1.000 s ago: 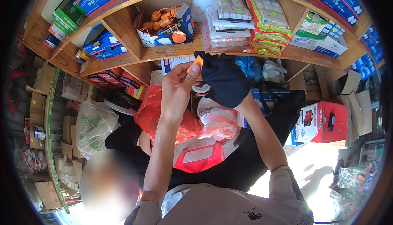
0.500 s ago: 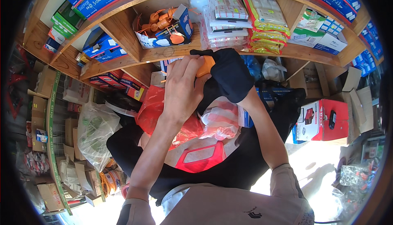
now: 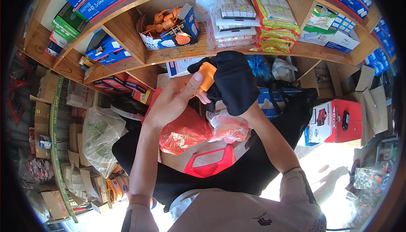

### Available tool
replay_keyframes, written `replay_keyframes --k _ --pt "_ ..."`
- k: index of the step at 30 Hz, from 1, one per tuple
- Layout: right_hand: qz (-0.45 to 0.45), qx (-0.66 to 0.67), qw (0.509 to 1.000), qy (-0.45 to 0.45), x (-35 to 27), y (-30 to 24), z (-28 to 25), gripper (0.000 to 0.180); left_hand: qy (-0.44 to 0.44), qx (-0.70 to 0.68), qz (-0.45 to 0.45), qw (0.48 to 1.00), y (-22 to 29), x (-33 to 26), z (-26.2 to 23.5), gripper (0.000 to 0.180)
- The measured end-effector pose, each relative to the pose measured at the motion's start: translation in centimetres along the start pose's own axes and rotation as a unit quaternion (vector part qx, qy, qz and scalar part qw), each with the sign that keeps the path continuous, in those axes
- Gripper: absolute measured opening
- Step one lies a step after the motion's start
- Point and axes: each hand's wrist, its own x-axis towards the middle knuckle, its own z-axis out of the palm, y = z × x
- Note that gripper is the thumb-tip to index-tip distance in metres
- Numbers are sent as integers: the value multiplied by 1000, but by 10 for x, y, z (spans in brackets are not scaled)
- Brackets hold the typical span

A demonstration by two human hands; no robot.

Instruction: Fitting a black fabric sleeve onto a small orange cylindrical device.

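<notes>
Pinched in my left hand (image 3: pixel 175 99) is an orange lamp socket (image 3: pixel 207 75), cup-shaped, with the thumb pressed along its near side. It resembles the orange pieces in the box on the shelf. A black cloth (image 3: pixel 234 80) drapes over my right hand (image 3: pixel 249 110), so that only its wrist edge shows. Through this cloth the right hand grips the socket's right side. Most of its fingers are hidden.
Ahead, a wooden shelf (image 3: pixel 173 54) carries an open box (image 3: pixel 172 33) of orange sockets and stacked packs (image 3: pixel 234 16). Between my legs lie a red plastic bag (image 3: pixel 186 132) and a red plastic piece with a handle opening (image 3: pixel 215 164). A red-and-white box (image 3: pixel 334 122) stands at the right.
My left hand has turned from its back facing up to the thumb on top, and the socket now tilts more upright. The cloth-covered right hand has lowered slightly.
</notes>
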Motion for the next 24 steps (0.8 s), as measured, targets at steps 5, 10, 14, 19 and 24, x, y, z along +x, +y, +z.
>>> replay_keyframes --k 5,10,14,19,24 --pt "-35 43 998 -12 -8 14 -4 34 101 197 64 973 6 1 5 47" --pt "118 -29 973 -197 17 -14 -3 27 170 322 75 928 3 6 -3 50" --pt "72 19 996 -57 -19 -4 14 24 124 116 25 985 1 7 1 59" --pt "118 92 988 -25 -19 -13 15 22 -40 -8 -96 995 -5 3 -24 76" --pt "88 80 990 -72 -9 2 0 18 61 57 -5 996 6 4 -8 70"
